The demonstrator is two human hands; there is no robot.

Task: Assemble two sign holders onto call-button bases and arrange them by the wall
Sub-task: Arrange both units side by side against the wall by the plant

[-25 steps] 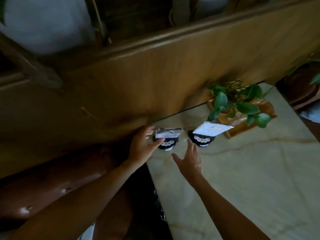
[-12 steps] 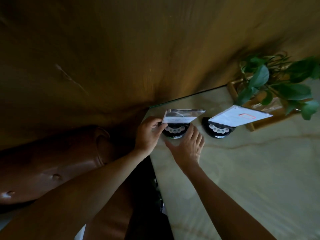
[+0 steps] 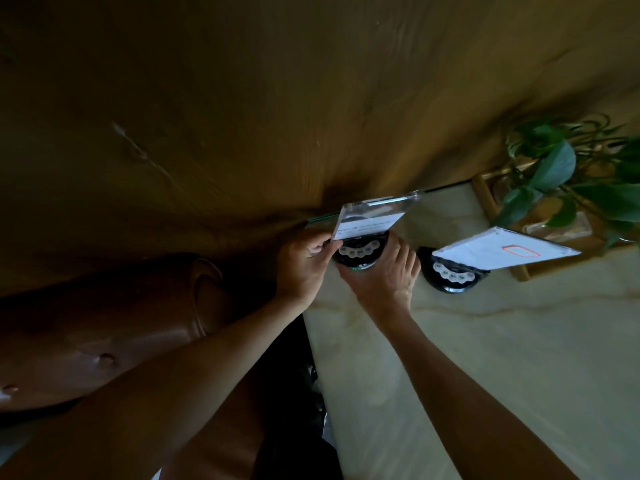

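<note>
Two black round call-button bases stand on the marble table near the wooden wall, each with a clear sign holder upright in it. The left base (image 3: 358, 252) carries a sign holder (image 3: 372, 216) with a white card. My left hand (image 3: 303, 265) pinches that sign holder's lower left corner. My right hand (image 3: 384, 280) cups the left base from the front and right. The right base (image 3: 452, 273) with its sign holder (image 3: 502, 252), marked with a red outline, stands untouched beside it.
A wooden wall panel (image 3: 311, 98) rises behind the table (image 3: 502, 358). A potted green plant (image 3: 568, 178) in a wooden tray sits at the right by the wall. A brown leather seat (image 3: 104, 323) lies left of the table edge.
My right hand has moved forward from open air onto the left base. The view has closed in and shifted down toward the wall; my left hand has stayed on the left sign holder.
</note>
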